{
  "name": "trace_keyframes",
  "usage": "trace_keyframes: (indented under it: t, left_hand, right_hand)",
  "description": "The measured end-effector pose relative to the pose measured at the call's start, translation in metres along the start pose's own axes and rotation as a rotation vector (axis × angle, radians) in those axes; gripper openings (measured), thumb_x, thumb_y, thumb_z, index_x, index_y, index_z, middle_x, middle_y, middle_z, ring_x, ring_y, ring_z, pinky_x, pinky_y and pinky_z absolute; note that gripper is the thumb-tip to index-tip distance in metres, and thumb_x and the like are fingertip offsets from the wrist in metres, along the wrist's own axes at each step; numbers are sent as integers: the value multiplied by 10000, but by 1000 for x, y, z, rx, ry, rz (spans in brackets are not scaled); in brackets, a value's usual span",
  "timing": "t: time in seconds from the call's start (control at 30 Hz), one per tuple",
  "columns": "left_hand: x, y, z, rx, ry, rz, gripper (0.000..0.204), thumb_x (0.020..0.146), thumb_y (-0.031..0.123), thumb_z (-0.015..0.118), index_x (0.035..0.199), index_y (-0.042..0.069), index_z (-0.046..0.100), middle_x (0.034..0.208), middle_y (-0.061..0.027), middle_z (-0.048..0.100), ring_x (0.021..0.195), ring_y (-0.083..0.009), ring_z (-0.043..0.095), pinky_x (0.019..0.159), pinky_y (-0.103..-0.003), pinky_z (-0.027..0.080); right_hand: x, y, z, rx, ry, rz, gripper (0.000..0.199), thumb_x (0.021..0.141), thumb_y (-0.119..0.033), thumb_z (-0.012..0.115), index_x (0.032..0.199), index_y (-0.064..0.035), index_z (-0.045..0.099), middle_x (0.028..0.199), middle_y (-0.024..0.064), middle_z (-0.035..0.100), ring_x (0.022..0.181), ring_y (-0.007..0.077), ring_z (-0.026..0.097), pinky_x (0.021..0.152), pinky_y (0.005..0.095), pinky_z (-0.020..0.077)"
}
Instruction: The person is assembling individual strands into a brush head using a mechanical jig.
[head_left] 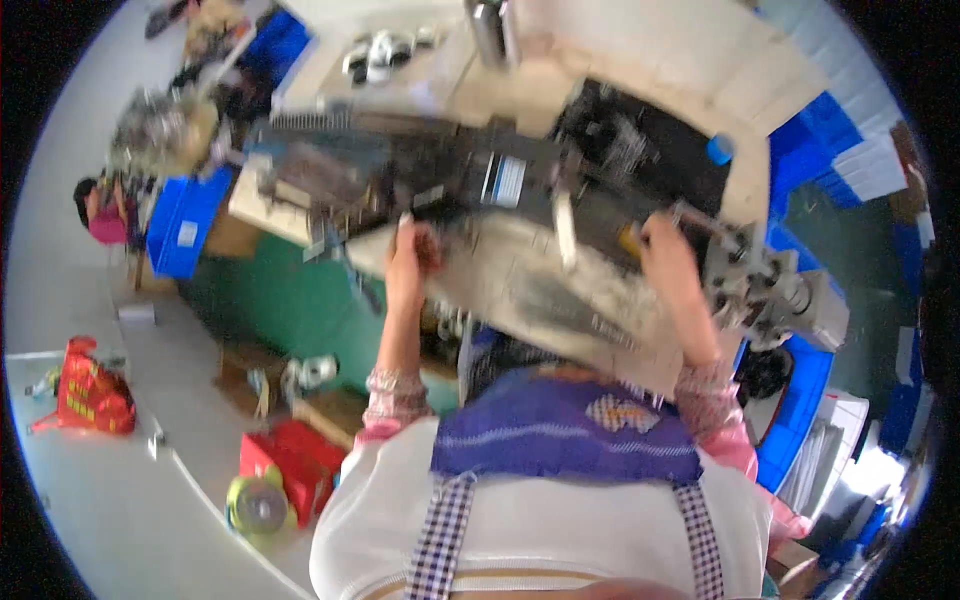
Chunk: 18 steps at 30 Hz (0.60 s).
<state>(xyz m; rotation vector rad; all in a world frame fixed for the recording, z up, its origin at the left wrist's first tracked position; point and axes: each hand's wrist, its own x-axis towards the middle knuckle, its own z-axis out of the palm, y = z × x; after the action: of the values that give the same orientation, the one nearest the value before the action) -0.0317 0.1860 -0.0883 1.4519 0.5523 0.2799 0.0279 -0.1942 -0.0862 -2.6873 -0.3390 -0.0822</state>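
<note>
- The left hand [405,262] rests at the near edge of the dark machine [470,175], fingers curled around a small dark piece [430,250]; how firmly it grips, I cannot tell through the blur.
- The right hand [668,258] reaches up to the machine's right part, fingers bent on it; whether they pinch anything I cannot tell.
- The machine's long axis runs left to right across the worn surface [560,300], just beyond both hands.
- A blue bin [185,225] stands off left; red boxes [290,465] lie on the floor.

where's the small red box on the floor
In the head view, the red box sits on the floor at lower left, beside the yellow-green tape roll, left of the person's left elbow.
</note>
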Motion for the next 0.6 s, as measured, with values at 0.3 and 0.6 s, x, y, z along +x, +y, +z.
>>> trace_keyframes:
  t: [0.3, 0.6]
  left_hand:
    - [-2, 4, 13, -263, -27, -220, 237, 972, 279, 496, 872, 76, 564, 601, 26, 442, 439, -85, 395, 389, -242, 297]
    - [-97, 81, 159, -20, -626, -53, 192, 991, 208, 458, 905, 50, 527, 642, 49, 423, 503, -39, 378, 437, -198, 308]
  right_hand:
    - [-28, -21, -10, -11, -71, 79, 273, 865, -168, 529, 1104, -37, 531, 993, 182, 579, 901, 353, 614, 706, 447, 524]
    - [-19, -11, -10, -75, 17, -45, 191, 843, -114, 524, 1018, -41, 551, 929, 148, 577, 802, 303, 625, 636, 394, 537]
